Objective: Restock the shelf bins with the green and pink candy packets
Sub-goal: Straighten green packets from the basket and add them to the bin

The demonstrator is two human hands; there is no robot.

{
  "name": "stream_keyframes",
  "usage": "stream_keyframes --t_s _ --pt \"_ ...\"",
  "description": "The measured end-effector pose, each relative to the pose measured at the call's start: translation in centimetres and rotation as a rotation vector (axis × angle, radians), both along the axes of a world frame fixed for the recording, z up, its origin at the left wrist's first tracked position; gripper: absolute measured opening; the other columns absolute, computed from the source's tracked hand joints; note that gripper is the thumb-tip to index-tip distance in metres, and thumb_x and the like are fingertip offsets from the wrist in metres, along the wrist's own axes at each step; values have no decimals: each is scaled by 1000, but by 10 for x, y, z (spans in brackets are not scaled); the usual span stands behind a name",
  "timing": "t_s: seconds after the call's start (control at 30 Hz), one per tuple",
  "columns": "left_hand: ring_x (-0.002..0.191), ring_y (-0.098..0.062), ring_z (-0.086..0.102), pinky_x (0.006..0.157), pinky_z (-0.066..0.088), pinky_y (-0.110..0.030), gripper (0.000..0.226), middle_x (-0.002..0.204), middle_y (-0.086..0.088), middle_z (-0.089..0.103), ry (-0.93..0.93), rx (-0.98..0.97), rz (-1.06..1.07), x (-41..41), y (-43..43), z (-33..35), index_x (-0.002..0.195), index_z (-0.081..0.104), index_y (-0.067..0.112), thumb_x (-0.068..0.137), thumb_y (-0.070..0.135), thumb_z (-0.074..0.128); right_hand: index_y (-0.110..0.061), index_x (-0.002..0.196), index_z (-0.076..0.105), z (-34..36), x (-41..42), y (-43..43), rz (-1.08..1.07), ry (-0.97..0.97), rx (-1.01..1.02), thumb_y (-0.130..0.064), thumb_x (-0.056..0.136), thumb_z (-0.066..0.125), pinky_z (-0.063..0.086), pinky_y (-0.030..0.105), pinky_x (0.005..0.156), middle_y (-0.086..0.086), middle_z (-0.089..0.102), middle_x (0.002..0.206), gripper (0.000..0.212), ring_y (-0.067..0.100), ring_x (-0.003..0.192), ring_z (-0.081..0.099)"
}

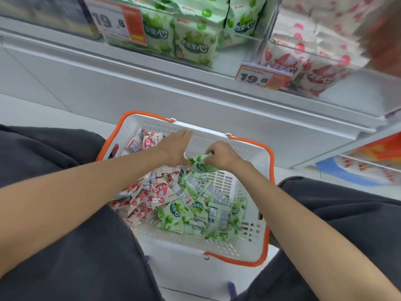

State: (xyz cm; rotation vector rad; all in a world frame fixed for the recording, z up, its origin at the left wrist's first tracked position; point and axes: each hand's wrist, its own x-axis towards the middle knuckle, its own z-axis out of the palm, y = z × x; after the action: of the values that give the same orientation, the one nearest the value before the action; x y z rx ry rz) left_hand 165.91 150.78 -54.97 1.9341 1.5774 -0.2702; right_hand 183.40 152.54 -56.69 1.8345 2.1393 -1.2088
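Basket (pixel 245 148), white plastic with an orange rim, sits on the floor between the person's knees, which are in dark trousers (pixel 65 246).

Contents: pink packets (pixel 152 192) are heaped on the left side and green packets (pixel 195 211) on the right, the two heaps touching in the middle. A few more pink ones lie against the far left corner.

Right hand (pixel 223 155): fingers curled, pinching one green packet (pixel 200 165) by its top edge. This packet is raised just above the green heap, near the basket's far wall.

Left hand (pixel 175 146): fingers straight and together, reaching toward the far wall and holding nothing. Its heel is just beside the pinched packet; contact cannot be confirmed.

Shelf (pixel 195 98) runs above and beyond the basket. The left clear bin (pixel 238 32) holds upright green stock (pixel 195 44). The right clear bin (pixel 325 51) holds pink stock (pixel 282 59). The bins stand side by side.

Price tags: one (pixel 117 20) at the left of the green bin and one (pixel 258 78) on the front of the pink bin, both reading 19.8. The upper right corner is blurred and unreadable.
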Motion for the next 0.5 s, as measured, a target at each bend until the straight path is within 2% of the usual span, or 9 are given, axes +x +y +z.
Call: stream_keyframes --t_s 0.07,0.13,0.2,0.27,0.33,0.37,0.4,0.43,0.5 --pt "140 -28 34 112 33 -39 91 154 -7 35 -111 -51 -21 3 4 10 151 28 12 80 41 77 -8 101 75 44 3 3 112 47 85 -18 85 70 46 28 67 9 70 88 19 18 73 59" --pt "98 -19 60 76 45 -24 47 106 -7 63 -308 -115 16 6 6 24 119 60 6 84 35 75 0 83 73 79 10 10 148 71 161 -21 84 73 36 29 56 22 63 71 21 18 58 47" --pt "58 -4 55 49 37 -15 21 68 2 56 -471 -101 69 9 9 40 86 64 7 87 26 73 9 67 57 110 19 16 135 88 218 -23 84 73 26 30 53 22 45 59 40 17 54 34" --pt "56 -4 54 47 38 -11 19 64 6 57 -551 -38 110 10 15 54 76 63 12 88 25 72 8 63 49 137 26 20 84 126 218 -24 85 74 23 30 51 14 35 59 46 15 53 29" --pt "64 -10 55 51 42 -12 18 73 1 63 -593 17 121 11 24 66 81 65 11 88 26 71 0 75 66 159 31 24 40 144 188 -21 83 76 38 24 51 6 55 65 24 11 54 45" --pt "65 -12 54 53 41 -15 18 74 -1 63 -614 40 124 10 29 71 82 66 9 88 26 71 -6 86 71 166 32 28 57 143 169 -18 81 78 48 24 61 4 67 77 14 10 63 58" --pt "66 -12 53 54 40 -18 19 74 -2 62 -638 61 129 10 33 76 82 66 8 89 25 71 -10 95 72 174 32 31 101 107 167 -15 78 80 53 28 72 3 73 89 19 13 75 66" --pt "65 -8 53 56 39 -20 19 73 -1 62 -666 90 134 10 37 82 84 68 6 89 24 71 -12 96 71 182 31 35 148 41 187 -14 76 81 54 35 78 5 74 92 22 18 81 68" --pt "61 3 52 59 38 -20 16 71 6 61 -745 207 156 14 45 99 88 69 8 87 23 73 -14 89 70 202 30 47 192 -62 297 -15 75 80 50 38 70 6 72 84 17 21 75 63"
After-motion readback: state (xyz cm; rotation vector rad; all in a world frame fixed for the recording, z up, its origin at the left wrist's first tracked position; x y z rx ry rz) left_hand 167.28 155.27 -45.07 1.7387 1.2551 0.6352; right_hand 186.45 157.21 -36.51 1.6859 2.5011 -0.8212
